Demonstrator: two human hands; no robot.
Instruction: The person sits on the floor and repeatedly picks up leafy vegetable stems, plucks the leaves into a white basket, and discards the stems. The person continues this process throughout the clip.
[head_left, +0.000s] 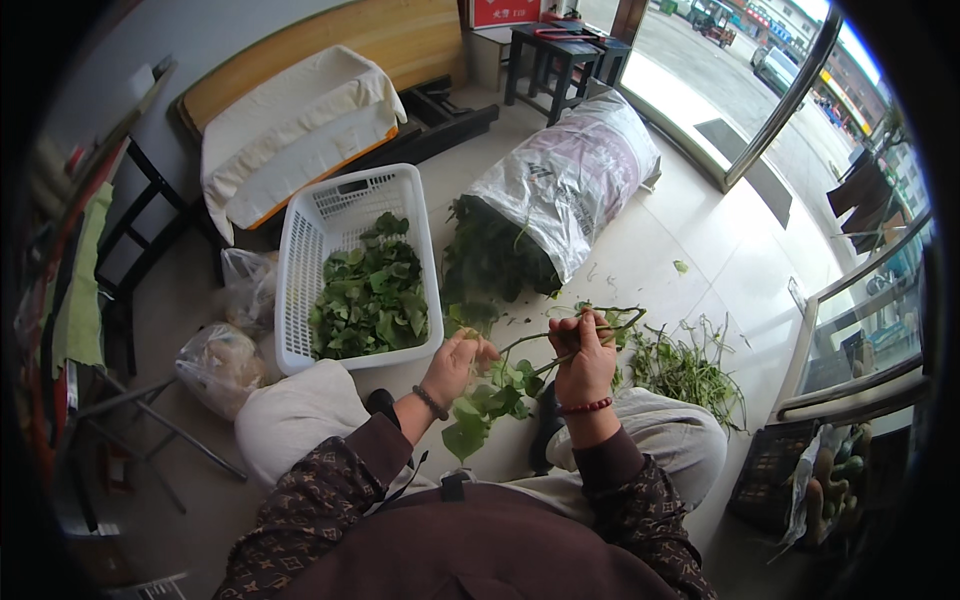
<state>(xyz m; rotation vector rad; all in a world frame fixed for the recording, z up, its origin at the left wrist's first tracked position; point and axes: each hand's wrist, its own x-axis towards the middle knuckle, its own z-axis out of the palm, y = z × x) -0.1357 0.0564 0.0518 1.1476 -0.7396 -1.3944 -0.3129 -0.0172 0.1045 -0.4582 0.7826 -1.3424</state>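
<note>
My right hand (583, 352) grips a bent green vine stem (628, 319) between thumb and fingers. From there a section runs left to my left hand (454, 367), whose fingertips are pinched on it. Broad green leaves (480, 412) hang below, between my two hands and above the floor. Left of centre stands a white plastic basket (435, 300) with slotted walls, partly filled with loose leaves (371, 300). Beyond my hands a white woven sack (574, 172) lies on its side, dark leafy greens (495, 251) spilling from its mouth. Stripped stems (686, 367) lie heaped by my right knee.
Clear plastic bags (221, 367) sit left of the basket. Behind it is a cloth-covered white box (300, 135). Dark stools (559, 60) stand near the glass door (862, 330). A dark crate (772, 472) and bagged gourd-like produce (829, 487) are at right.
</note>
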